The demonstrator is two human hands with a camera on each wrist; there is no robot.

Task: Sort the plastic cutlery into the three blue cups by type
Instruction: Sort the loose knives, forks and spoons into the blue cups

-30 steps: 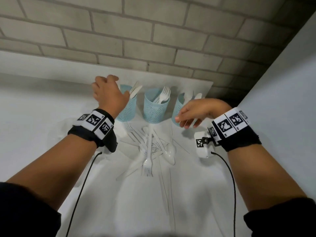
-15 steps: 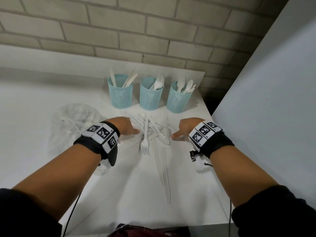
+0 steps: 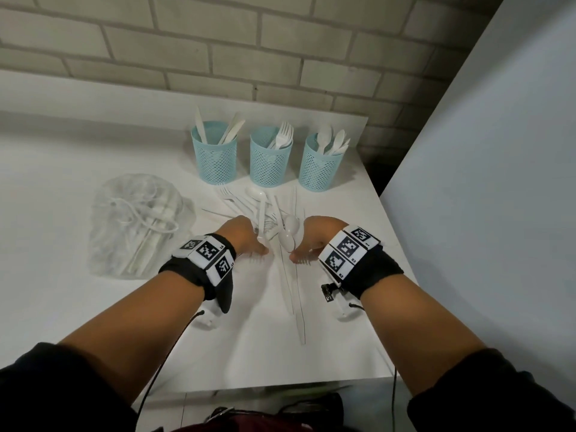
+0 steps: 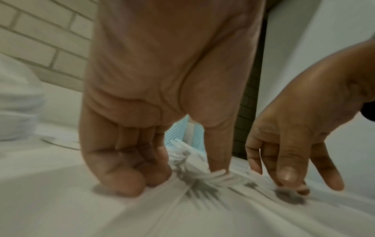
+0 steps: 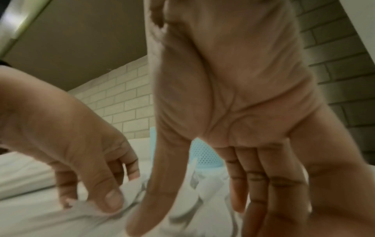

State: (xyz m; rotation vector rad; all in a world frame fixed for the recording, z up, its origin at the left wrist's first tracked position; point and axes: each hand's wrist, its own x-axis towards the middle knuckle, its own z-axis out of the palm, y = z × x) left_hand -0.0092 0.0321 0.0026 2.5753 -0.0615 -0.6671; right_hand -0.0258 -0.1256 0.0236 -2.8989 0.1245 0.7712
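White plastic cutlery pile [image 3: 268, 219], six o'clock of three blue mesh cups [image 3: 268, 157]: we've dropped both hands back, left hand [image 3: 241, 236] fingers curled onto a fork, right hand [image 3: 314, 236] fingers loosely spread, next pick starting.

White cutlery pile [image 3: 268, 213] — before blue cups [image 3: 268, 160]

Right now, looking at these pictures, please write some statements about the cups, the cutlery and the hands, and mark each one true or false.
1. Three blue cups stand in a row; the left cup holds knives. True.
2. The middle cup holds spoons. False: it holds forks; the spoons are in the right cup.
3. Both the left hand and the right hand are down at the loose cutlery pile. True.
4. The clear plastic bag lies right of the cups. False: it lies to their left.
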